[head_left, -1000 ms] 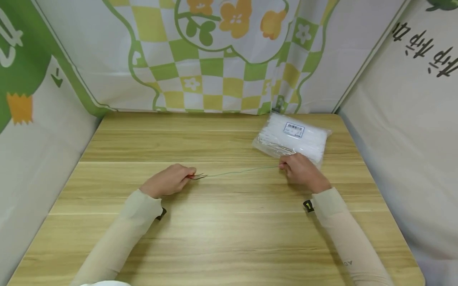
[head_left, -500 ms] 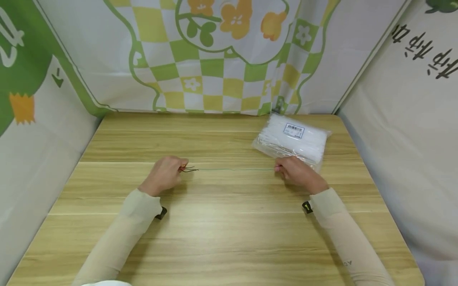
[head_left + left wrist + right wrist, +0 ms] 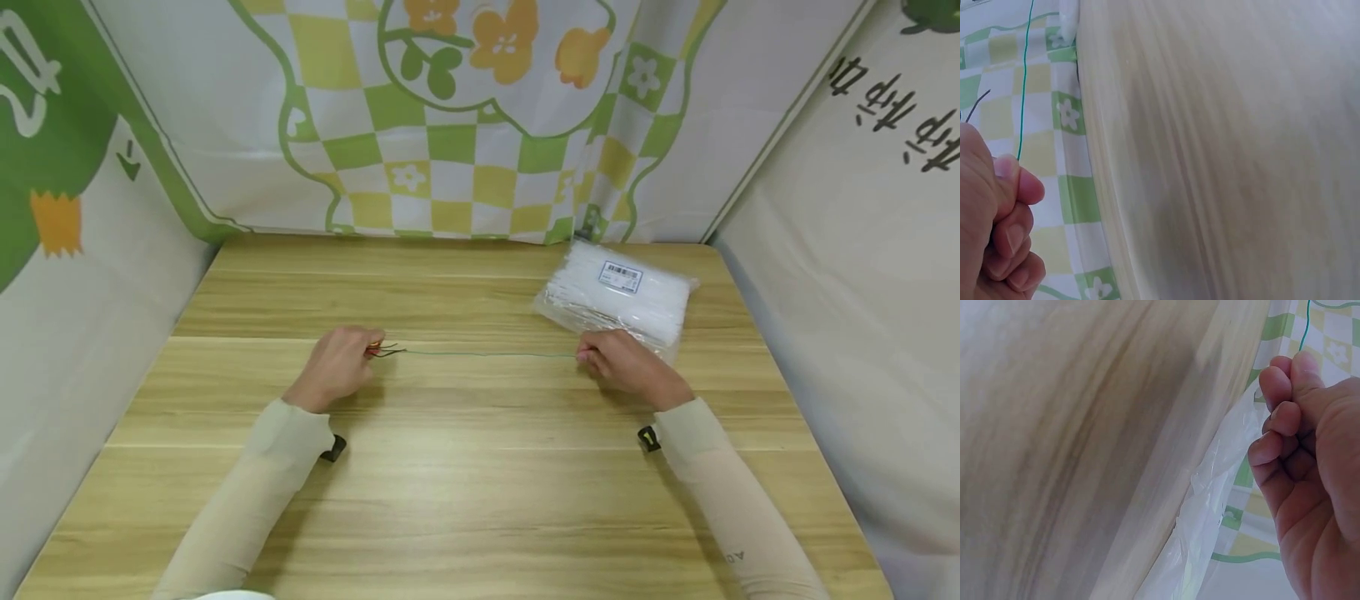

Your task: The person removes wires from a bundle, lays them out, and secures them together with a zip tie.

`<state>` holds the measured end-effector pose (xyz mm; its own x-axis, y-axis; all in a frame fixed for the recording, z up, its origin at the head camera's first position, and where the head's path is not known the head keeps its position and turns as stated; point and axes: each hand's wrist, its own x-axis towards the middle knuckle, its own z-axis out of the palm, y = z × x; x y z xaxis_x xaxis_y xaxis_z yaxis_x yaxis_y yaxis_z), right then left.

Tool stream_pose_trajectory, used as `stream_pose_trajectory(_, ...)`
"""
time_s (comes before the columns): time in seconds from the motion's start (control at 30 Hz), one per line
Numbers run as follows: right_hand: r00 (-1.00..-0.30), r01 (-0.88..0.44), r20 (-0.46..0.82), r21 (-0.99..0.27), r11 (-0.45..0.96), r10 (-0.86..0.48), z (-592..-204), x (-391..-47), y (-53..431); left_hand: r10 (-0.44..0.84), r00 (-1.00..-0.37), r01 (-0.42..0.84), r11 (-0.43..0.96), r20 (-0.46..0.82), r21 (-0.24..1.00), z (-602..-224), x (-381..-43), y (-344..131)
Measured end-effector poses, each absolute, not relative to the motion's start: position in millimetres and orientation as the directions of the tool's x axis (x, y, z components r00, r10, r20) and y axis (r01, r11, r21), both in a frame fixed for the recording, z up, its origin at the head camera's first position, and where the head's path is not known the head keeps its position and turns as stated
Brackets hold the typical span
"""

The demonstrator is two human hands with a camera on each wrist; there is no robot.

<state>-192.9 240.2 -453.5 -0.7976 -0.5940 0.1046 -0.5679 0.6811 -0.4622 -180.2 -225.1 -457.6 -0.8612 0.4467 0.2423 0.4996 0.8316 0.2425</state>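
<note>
A thin green wire (image 3: 487, 354) runs nearly straight between my two hands above the wooden table. My left hand (image 3: 334, 365) pinches its left end between thumb and forefinger, along with a small bunch of red and dark wires (image 3: 386, 350) whose ends stick out to the right. In the left wrist view the green wire (image 3: 1024, 94) rises from the thumb tip, with one dark wire end (image 3: 977, 105) beside it. My right hand (image 3: 626, 364) pinches the other end; the right wrist view shows the green wire (image 3: 1305, 326) leaving the thumb and forefinger tips.
A clear plastic bag (image 3: 618, 293) of white strips with a barcode label lies at the back right, just behind my right hand. The wooden table (image 3: 480, 500) is bounded by a checked curtain (image 3: 480, 167) at the back and cloth walls at both sides.
My left hand has moved left and slightly back with the bunch of wires, and the green wire has straightened. My right hand shifted slightly left early on and has stayed nearly still since.
</note>
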Motion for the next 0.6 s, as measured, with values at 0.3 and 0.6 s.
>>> stream_pose_trajectory(0.3, -0.793, -0.59, 0.1, -0.376, 0.715, -0.601, -453.8, -197.1, 238.5, 0.436, -0.871, 0.486, 0.835, 0.227, 0.258, -456.0, -178.8, -232.1)
stream_pose_trajectory(0.6, -0.796, -0.593, 0.113, -0.335, 0.732, -0.594, -453.4, -197.7, 234.3, 0.428, -0.876, 0.476, 0.842, 0.222, 0.254, -457.6, -178.8, -235.6)
